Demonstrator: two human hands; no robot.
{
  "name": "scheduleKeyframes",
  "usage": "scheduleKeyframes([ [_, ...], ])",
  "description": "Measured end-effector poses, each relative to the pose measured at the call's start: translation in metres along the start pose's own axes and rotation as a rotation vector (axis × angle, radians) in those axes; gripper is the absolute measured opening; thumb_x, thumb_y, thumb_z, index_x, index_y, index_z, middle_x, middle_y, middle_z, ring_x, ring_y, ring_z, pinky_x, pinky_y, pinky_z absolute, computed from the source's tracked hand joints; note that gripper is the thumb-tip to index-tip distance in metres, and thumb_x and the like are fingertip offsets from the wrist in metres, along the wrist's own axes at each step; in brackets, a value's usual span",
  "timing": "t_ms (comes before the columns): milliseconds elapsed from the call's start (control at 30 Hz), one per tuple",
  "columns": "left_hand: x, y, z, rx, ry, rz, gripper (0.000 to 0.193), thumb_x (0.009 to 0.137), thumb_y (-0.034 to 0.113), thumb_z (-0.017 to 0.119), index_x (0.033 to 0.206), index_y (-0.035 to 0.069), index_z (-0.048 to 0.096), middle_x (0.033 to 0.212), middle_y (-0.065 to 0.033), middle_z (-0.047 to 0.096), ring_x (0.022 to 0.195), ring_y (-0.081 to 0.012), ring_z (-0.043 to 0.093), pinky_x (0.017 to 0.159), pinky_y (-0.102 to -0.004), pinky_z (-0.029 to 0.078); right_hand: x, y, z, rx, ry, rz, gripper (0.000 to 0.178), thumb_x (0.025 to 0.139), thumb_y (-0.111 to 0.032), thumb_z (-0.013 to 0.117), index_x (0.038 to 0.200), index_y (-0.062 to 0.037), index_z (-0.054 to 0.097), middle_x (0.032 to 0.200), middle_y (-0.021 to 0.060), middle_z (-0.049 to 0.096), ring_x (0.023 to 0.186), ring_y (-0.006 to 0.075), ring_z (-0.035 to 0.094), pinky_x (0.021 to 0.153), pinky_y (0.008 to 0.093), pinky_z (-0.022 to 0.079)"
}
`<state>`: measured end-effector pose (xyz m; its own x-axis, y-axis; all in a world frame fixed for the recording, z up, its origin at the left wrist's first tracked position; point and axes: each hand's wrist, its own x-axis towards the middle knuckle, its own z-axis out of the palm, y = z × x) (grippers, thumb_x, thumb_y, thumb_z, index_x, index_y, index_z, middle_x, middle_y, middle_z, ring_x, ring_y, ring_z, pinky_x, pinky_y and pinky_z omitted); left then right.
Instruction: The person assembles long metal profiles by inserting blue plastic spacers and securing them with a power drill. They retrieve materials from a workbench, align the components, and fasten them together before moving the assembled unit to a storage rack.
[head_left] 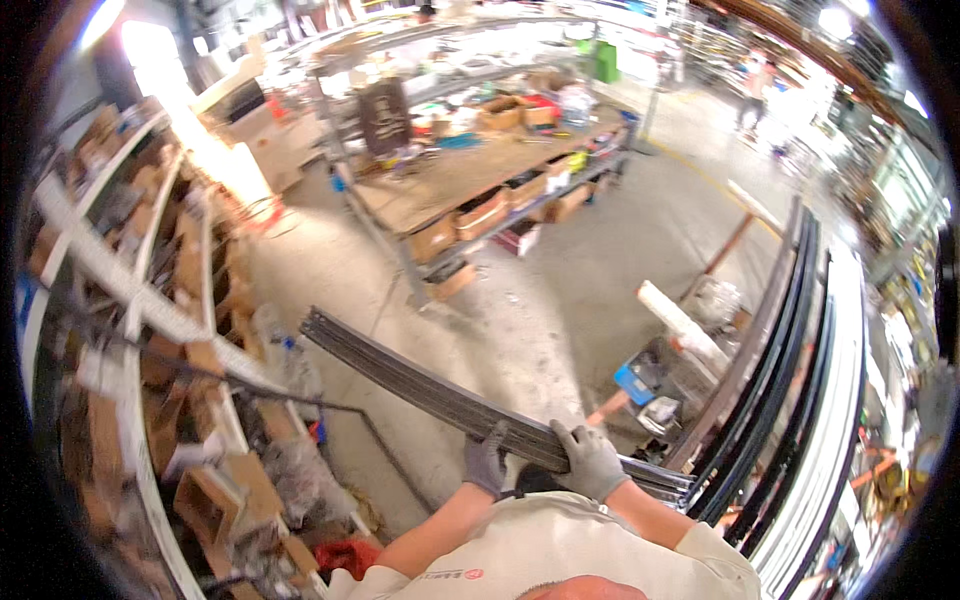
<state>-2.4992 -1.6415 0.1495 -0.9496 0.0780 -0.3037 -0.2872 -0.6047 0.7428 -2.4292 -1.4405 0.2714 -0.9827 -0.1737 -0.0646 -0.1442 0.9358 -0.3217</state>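
A long dark metal profile, ribbed along its length and seemingly a bundle of several strips, lies slantwise across the front of my body. Its far end points up and to the left over the floor; the other end reaches past my right side, where silvery edges show. My left hand, in a grey work glove, is closed round its lower edge near my waist. Just to the right, my right hand, gloved too, grips it from above with the fingers bent over the edge.
Shelving packed with cardboard boxes runs along my left. Ahead stands a workbench with boxes below. Long black profiles and white profiles lean at my right, beside a blue container. A person stands far off.
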Motion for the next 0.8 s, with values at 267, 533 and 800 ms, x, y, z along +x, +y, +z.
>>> scheduleKeyframes([
  [267, 0.209, 0.035, 0.047, -0.166, 0.021, -0.296, 0.041, 0.098, 0.016, 0.073, 0.135, 0.011, 0.056, 0.122, -0.0075, 0.067, 0.113, -0.026, 0.064, 0.095, -0.044, 0.056, 0.182, 0.062, 0.014, -0.036, -0.077, 0.195, 0.099, 0.075, -0.04, 0.085, 0.158, -0.0145, 0.037, 0.122, 0.0224, 0.059, 0.11, 0.0408, 0.062, 0.097, 0.0486, 0.051],
  [533, 0.463, 0.051, 0.081, -0.18, 0.18, -0.26, 0.044, 0.097, 0.018, 0.075, 0.136, 0.012, 0.057, 0.119, -0.0072, 0.068, 0.108, -0.0266, 0.066, 0.092, -0.0436, 0.057, 0.429, 0.142, -0.026, -0.055, -0.042, 0.141, 0.097, 0.074, -0.037, 0.086, 0.156, -0.0139, 0.04, 0.136, 0.0176, 0.054, 0.128, 0.0377, 0.052, 0.108, 0.0535, 0.042],
  [800, 0.767, 0.05, 0.106, -0.436, 0.404, -0.184, 0.038, 0.091, 0.026, 0.083, 0.122, 0.013, 0.065, 0.108, -0.0062, 0.075, 0.093, -0.0229, 0.072, 0.074, -0.0398, 0.063, 0.624, 0.244, -0.065, -0.021, 0.262, -0.061, 0.076, 0.08, -0.034, 0.081, 0.148, -0.0158, 0.051, 0.147, 0.0167, 0.046, 0.136, 0.0395, 0.043, 0.116, 0.0552, 0.035],
])
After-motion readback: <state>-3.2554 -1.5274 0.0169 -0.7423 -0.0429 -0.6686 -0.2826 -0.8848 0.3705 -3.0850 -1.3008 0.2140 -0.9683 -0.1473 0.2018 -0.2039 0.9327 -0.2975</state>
